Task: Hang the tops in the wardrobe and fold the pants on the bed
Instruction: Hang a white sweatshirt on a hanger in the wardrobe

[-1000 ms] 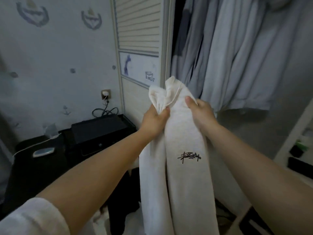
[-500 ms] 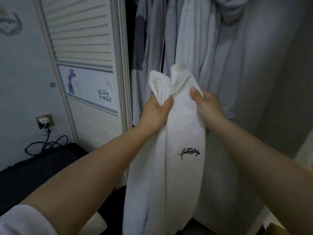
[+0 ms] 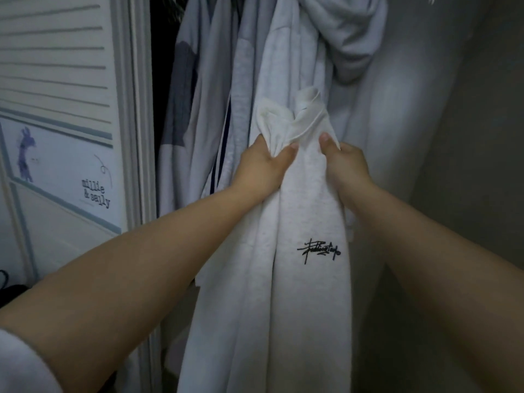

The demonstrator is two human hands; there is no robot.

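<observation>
You are facing an open wardrobe (image 3: pixel 453 137) in dim light, its grey inner wall filling the right and far side of the view. On the left stands its louvred door (image 3: pixel 56 66), slatted above, with a panel below that carries a small purple animal figure and the printed words "millie & sally" (image 3: pixel 95 193).

Inside, several pale garments hang close together; four or five can be made out, though the folds make an exact count uncertain. One grey top with a darker patch (image 3: pixel 181 95) hangs at the far left, and one hooded garment (image 3: pixel 348 38) droops at the upper right.

You hold one white top (image 3: pixel 306 279) in front of those hanging clothes. Its long axis runs straight up and down: the bunched collar end points up, at about the middle of the view, and the body drops away below the bottom edge. One black script logo (image 3: pixel 319 250) sits on its right front panel.

Both of your arms reach forward and slightly upward from the near corners, bare to the elbow, with a white sleeve (image 3: pixel 19 364) showing at the near left. Your left hand (image 3: pixel 263 165) has its grip clenched round a gather of fabric just under the collar, thumb on the near side pointing right. Your right hand (image 3: pixel 344 163) is just beside it, its grip pinching the top's right edge, thumb pressed on the front and pointing up. The two thumbs are near each other but apart.
</observation>
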